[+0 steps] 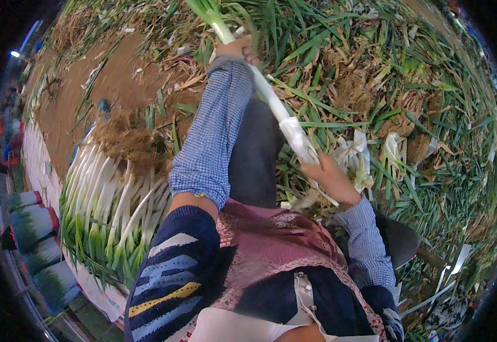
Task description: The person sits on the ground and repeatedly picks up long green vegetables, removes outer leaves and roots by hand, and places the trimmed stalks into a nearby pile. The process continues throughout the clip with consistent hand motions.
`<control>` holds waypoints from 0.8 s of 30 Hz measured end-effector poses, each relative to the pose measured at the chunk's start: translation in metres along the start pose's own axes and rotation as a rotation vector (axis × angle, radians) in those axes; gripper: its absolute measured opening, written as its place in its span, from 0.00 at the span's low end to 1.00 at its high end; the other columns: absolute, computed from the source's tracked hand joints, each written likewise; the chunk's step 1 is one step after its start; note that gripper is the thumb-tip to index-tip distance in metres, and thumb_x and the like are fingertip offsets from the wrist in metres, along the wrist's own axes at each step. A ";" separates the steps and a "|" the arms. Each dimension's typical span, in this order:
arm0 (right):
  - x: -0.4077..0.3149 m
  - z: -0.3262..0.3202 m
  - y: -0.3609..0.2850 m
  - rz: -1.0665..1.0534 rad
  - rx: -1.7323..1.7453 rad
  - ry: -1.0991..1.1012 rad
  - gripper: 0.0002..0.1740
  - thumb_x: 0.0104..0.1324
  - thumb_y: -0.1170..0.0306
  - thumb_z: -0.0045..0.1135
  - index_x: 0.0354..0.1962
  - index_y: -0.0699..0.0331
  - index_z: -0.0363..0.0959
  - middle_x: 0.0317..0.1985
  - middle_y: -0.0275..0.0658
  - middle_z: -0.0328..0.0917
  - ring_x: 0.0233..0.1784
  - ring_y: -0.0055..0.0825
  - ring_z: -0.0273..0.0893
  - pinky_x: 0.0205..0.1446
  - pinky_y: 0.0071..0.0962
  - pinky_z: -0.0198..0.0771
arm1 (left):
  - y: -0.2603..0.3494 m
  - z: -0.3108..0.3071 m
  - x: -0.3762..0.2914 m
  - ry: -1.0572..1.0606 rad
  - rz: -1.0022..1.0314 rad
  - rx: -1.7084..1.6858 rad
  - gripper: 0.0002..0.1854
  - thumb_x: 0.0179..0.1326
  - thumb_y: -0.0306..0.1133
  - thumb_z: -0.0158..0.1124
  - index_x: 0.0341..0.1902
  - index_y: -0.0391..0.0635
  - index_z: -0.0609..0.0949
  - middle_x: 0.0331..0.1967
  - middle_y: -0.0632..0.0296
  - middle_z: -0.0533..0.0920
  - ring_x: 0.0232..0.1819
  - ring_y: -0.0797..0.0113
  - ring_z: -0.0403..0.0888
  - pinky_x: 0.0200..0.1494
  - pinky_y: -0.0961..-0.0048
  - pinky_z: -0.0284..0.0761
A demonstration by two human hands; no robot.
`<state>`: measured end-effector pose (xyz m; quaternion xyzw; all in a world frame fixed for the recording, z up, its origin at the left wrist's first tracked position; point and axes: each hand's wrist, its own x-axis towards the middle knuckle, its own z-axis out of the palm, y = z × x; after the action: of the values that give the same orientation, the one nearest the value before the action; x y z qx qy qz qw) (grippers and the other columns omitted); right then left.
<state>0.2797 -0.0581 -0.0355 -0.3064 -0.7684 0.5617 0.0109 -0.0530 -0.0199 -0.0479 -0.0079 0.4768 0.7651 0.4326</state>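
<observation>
A long green onion (269, 94) slants across in front of me, its green leaves at the top and its root end towards my right thigh. My left hand (236, 49) is closed around the upper shank, just below the leaves. Lower down, my right hand (331, 179) grips the root-end portion, where a loosened white outer sheath (297, 134) is bunched around the shank. Part of the root end is hidden by my right fingers. Blue checked sleeve covers are on both my forearms.
On my left lies a pile of green onions (103, 192) with brown roots (128, 137) pointing away. Leaf scraps (428, 111) and stripped sheaths (353, 151) litter the ground ahead and to my right. Bare soil (120, 72) shows at upper left. Several packed bundles (38, 226) stand at far left.
</observation>
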 end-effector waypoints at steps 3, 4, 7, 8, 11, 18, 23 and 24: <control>-0.033 -0.017 0.013 0.174 -0.134 -0.138 0.18 0.65 0.60 0.47 0.38 0.70 0.65 0.23 0.35 0.68 0.26 0.21 0.64 0.29 0.28 0.62 | 0.026 -0.026 0.018 0.075 0.109 -0.033 0.07 0.58 0.24 0.58 0.29 0.38 0.69 0.14 0.65 0.64 0.12 0.71 0.58 0.15 0.70 0.60; -0.052 -0.021 0.020 0.060 -0.165 -0.067 0.16 0.65 0.62 0.46 0.37 0.70 0.64 0.21 0.39 0.68 0.24 0.27 0.66 0.28 0.31 0.62 | 0.035 -0.035 0.023 0.122 0.119 -0.133 0.08 0.58 0.24 0.58 0.28 0.38 0.68 0.14 0.64 0.65 0.12 0.72 0.58 0.15 0.70 0.61; -0.087 -0.058 0.057 -0.154 -0.558 0.042 0.12 0.63 0.67 0.47 0.32 0.70 0.66 0.21 0.50 0.69 0.24 0.44 0.69 0.28 0.37 0.63 | 0.053 -0.055 0.033 0.175 0.180 -0.185 0.07 0.59 0.23 0.57 0.29 0.40 0.68 0.14 0.65 0.63 0.13 0.72 0.58 0.16 0.71 0.62; -0.098 -0.070 0.072 -0.054 -0.583 0.075 0.10 0.62 0.68 0.47 0.31 0.69 0.67 0.21 0.49 0.70 0.23 0.43 0.70 0.26 0.38 0.63 | 0.060 -0.059 0.035 0.160 0.181 -0.220 0.05 0.59 0.24 0.56 0.32 0.39 0.70 0.13 0.66 0.62 0.13 0.72 0.58 0.16 0.72 0.62; -0.132 -0.114 0.125 0.082 -0.673 0.146 0.07 0.59 0.71 0.49 0.32 0.66 0.70 0.20 0.46 0.73 0.19 0.43 0.72 0.21 0.38 0.66 | 0.095 -0.074 0.034 0.424 0.277 0.081 0.07 0.58 0.24 0.58 0.29 0.38 0.69 0.15 0.63 0.66 0.15 0.74 0.65 0.17 0.74 0.68; -0.194 -0.250 0.206 0.813 -1.135 0.300 0.22 0.58 0.65 0.54 0.45 0.72 0.66 0.37 0.54 0.74 0.38 0.49 0.73 0.39 0.48 0.69 | 0.201 -0.139 0.044 -0.014 0.492 -0.352 0.07 0.63 0.30 0.56 0.31 0.45 0.69 0.19 0.64 0.67 0.16 0.71 0.64 0.20 0.68 0.70; -0.126 -0.217 0.226 0.145 -0.910 0.263 0.31 0.58 0.75 0.49 0.60 0.72 0.56 0.55 0.58 0.65 0.57 0.51 0.65 0.59 0.43 0.61 | 0.176 -0.156 0.031 0.126 0.659 -0.103 0.09 0.58 0.29 0.59 0.38 0.43 0.69 0.24 0.59 0.72 0.22 0.67 0.71 0.23 0.63 0.73; -0.110 -0.204 0.234 0.238 -0.807 0.296 0.26 0.62 0.76 0.44 0.59 0.71 0.58 0.54 0.57 0.67 0.54 0.49 0.67 0.55 0.42 0.65 | 0.173 -0.155 0.024 0.176 0.664 -0.095 0.10 0.58 0.29 0.59 0.39 0.43 0.69 0.25 0.58 0.73 0.23 0.66 0.72 0.23 0.62 0.74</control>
<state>0.5501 0.1059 -0.1278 -0.4496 -0.8756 0.1644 -0.0643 -0.2463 -0.1483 -0.0175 0.0614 0.4526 0.8819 0.1165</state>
